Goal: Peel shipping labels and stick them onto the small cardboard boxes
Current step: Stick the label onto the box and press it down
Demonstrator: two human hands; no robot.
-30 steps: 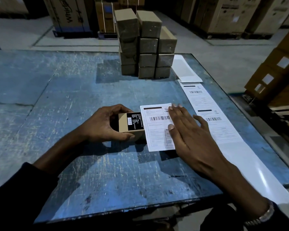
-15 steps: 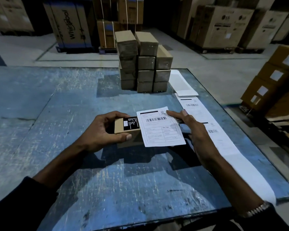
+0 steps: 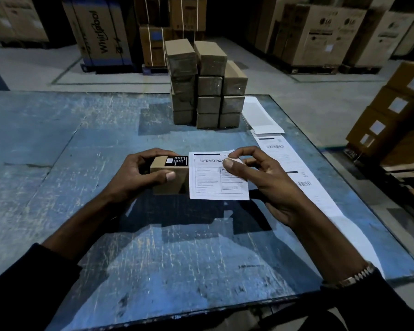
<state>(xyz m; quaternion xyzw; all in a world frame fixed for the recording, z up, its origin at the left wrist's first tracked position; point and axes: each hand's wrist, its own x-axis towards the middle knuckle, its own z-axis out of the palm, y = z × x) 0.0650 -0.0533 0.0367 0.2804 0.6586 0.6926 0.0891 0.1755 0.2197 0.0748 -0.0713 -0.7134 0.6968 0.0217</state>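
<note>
Two hands held a small box and a shipping label together above the blue table.

Both forearms reached in from the near edge, dark sleeves at the wrists. The left hand point(image 3: 139, 175) gripped the small cardboard box point(image 3: 170, 176), thumb along its near face, fingers curled over the far side; a black printed patch showed on the box top. The right hand point(image 3: 268, 185) pinched the white shipping label point(image 3: 210, 180) near its upper corner between thumb and forefinger, the label's left edge meeting the box. Right of them lay a strip of label sheets point(image 3: 294, 168) on the table point(image 3: 58, 163). Farther back stood a stack of boxes point(image 3: 206, 87).
</note>
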